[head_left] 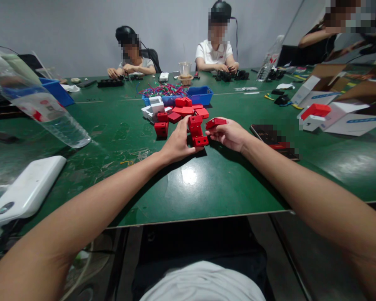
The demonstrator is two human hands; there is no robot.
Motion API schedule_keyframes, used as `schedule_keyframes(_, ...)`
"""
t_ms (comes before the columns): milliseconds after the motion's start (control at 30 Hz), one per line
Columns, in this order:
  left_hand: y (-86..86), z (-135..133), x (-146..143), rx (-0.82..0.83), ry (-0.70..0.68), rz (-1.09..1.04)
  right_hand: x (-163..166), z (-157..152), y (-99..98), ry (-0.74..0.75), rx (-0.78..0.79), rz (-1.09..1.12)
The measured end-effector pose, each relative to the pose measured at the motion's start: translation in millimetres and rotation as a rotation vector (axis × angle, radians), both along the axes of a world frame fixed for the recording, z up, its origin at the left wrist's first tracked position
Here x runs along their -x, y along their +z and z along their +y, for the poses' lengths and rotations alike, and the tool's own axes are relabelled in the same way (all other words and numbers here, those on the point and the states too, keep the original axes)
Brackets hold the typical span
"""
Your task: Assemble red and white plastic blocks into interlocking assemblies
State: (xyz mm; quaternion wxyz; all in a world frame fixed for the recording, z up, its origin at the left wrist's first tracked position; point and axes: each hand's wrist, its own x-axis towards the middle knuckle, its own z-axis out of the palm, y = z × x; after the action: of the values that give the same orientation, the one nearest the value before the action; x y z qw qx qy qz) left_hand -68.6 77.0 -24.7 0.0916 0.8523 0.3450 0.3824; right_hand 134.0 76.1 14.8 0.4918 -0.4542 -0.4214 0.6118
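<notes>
My left hand is closed around a red plastic bracket with round holes in its ends, held upright just above the green table. A flat red block-shaped part is pinched in my right hand, slightly apart from the bracket. Behind my hands lies a loose pile of red plastic pieces. White plastic pieces are heaped at its left, and a separate red block stands close to my left hand.
Behind the pile is a blue tray with tangled coloured wires. A dark phone-like object lies right of my right arm. Farther right stand open cardboard boxes. A water bottle and white power bank are left. Co-workers sit opposite.
</notes>
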Motion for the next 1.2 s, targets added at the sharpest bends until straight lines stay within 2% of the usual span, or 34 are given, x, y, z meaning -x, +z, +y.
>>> schedule_keyframes(200, 1.3, -1.3, -0.7, 0.009, -0.003, 0.001, 2.1, 2.2, -1.9, -0.050, 0.020, 0.034)
schedule_keyframes(567, 1.1, -1.0, -0.5, -0.002, 0.001, 0.003, 1.2, -1.8, 4.4, -0.023, 0.019, 0.043)
schedule_keyframes(900, 0.6, -0.4, -0.3, -0.001, 0.000, 0.002, -0.2, 4.7, -8.1, -0.023, -0.064, 0.108)
schedule_keyframes(1033, 1.4, -1.2, -0.4, 0.002, -0.002, 0.000, -2.2, 9.1, -11.6, 0.016, -0.064, 0.088)
schedule_keyframes(1200, 1.0, -1.3, -0.4, 0.004, 0.004, 0.007, -2.9, 8.0, -9.7, -0.012, -0.043, 0.044)
